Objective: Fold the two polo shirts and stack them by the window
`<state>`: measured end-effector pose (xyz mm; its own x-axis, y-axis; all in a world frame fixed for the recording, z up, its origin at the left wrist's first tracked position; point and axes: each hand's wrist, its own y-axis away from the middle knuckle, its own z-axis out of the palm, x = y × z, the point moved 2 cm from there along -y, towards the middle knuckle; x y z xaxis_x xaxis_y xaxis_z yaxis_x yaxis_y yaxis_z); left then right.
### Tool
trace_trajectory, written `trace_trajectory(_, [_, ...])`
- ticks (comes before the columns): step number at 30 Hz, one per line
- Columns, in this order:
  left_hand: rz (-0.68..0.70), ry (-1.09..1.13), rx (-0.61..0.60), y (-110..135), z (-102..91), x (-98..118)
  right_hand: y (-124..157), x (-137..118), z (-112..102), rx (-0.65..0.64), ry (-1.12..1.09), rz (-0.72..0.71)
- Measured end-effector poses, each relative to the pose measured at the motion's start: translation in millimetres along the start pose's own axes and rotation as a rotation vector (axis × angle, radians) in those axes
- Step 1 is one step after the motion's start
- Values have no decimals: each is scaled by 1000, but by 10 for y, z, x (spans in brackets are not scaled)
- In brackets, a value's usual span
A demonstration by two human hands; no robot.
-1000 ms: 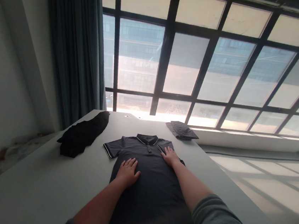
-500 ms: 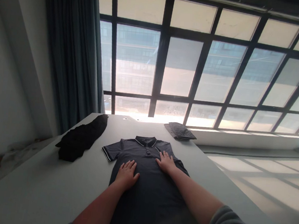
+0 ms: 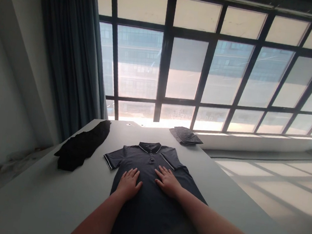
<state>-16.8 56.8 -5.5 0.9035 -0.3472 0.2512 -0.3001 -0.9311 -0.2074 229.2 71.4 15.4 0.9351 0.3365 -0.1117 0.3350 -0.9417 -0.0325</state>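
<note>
**Both palms flat on the shirt**

The dark polo shirt (image 3: 148, 190) lies face up on the table (image 3: 38, 201). Left hand (image 3: 128, 183) and right hand (image 3: 167, 181) rest open on its chest, fingers spread, gripping nothing. No readable writing.

Single head-worn view, close above the polo shirt (image 3: 149, 205), forward-down along the table (image 3: 24, 200) toward the window (image 3: 186, 68).

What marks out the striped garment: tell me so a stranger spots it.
Start at the big window. Below it, on the grey table, far right corner, lies the striped garment, folded. Unlike the black heap and polo shirt, it is pinstriped.
</note>
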Motion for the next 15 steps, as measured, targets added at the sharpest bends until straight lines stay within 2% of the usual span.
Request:
trace_trajectory(10, [-85,-149,-38,99,-5,151,34,37,-64,-16,-58,-39])
trace_trajectory(13, [-156,-193,-17,-51,-40,204,40,47,-76,-20,-70,-48])
trace_trajectory(15, [-202,-207,13,-264,-65,233,41,51,-81,-18,-78,-57])
